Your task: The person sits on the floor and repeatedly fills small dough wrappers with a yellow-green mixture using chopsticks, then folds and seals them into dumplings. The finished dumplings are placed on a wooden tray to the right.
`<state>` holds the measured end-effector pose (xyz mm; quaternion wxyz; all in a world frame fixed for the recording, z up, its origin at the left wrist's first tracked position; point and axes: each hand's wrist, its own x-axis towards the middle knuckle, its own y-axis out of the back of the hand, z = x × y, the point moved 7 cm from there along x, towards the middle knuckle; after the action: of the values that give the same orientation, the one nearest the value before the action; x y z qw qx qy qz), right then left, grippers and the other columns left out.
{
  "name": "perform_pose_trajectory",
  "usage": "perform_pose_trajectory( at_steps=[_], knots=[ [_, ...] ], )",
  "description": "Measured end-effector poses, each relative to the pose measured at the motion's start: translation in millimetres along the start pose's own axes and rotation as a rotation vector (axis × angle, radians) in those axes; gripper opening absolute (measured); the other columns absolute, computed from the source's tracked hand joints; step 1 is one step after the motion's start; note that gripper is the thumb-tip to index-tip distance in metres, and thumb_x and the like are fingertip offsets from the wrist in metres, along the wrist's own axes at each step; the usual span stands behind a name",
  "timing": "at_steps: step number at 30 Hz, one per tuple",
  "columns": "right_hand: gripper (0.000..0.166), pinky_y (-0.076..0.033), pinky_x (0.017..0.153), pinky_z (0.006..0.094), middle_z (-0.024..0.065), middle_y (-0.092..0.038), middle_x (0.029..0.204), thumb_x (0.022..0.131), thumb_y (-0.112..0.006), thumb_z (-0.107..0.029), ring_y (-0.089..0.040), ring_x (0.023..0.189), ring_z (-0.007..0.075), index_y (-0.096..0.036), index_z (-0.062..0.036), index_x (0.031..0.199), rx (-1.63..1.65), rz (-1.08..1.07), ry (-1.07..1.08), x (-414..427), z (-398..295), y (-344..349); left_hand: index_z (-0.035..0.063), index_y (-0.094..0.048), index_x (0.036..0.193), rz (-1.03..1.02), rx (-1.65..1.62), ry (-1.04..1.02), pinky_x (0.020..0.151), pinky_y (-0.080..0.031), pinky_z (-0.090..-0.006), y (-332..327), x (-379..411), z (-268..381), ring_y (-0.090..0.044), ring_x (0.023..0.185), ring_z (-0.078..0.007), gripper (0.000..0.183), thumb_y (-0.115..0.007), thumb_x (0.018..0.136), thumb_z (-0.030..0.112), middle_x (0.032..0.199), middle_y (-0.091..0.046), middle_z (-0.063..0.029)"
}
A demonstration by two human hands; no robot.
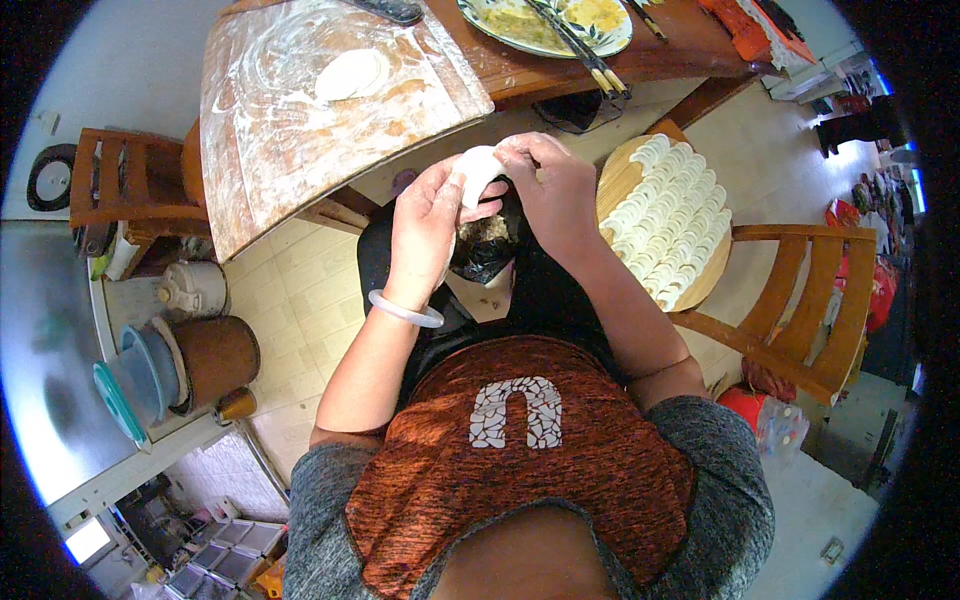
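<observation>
Between my two hands, above my lap, is a white dough wrapper (pixel 478 171), curved as if folded; whether it holds filling cannot be seen. The thumb and fingers of my left hand (pixel 429 217) grip its left side. My right hand (pixel 551 184) pinches its upper right edge. Below them, between my legs, a black plastic bag (pixel 484 259) holds a crumbly filling, partly hidden by my fingers. On the floured wooden board (pixel 300 157) at the upper left lie a few round dough wrappers (pixel 352 73), stacked loosely. To the right, a round wooden tray (pixel 616 165) bears rows of white dumplings (pixel 667 217).
Chopsticks (pixel 574 49) rest across a patterned plate (pixel 499 34) on the wooden table (pixel 690 45). A wooden chair (pixel 787 300) stands by the tray, another chair (pixel 127 180) at the left. Buckets (pixel 217 360) and a pale appliance (pixel 193 287) stand at the left.
</observation>
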<state>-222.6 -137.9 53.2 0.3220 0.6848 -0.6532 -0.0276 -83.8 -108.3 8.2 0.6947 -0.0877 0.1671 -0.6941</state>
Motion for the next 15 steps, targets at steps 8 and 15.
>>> perform_pose_trajectory(
  at_steps=[8,15],
  knots=[
    [0.019,-0.053,0.071,0.0349,0.0164,-0.070,0.087,0.093,-0.058,-0.013,-0.069,0.078,0.0275,-0.066,0.0037,0.094,0.127,-0.065,-0.129,-6,18,-4,-0.0108,-0.045,0.132,-0.001,-0.084,-0.026,0.097,-0.053,-0.0368,8,1,-4,-0.061,0.113,-0.0249,0.035,-0.044,0.099,0.002,0.127,-0.059,-0.0184],
    [0.017,-0.054,0.069,0.0299,0.0136,-0.070,0.085,0.094,-0.058,-0.011,-0.069,0.073,0.0170,-0.064,0.0023,0.102,0.215,-0.050,-0.169,-6,17,-5,-0.0099,-0.039,0.137,-0.001,-0.159,-0.067,0.103,-0.049,-0.0354,8,-3,-1,-0.056,0.121,-0.0236,0.042,-0.044,0.096,-0.008,0.132,-0.054,-0.0204]
  ],
)
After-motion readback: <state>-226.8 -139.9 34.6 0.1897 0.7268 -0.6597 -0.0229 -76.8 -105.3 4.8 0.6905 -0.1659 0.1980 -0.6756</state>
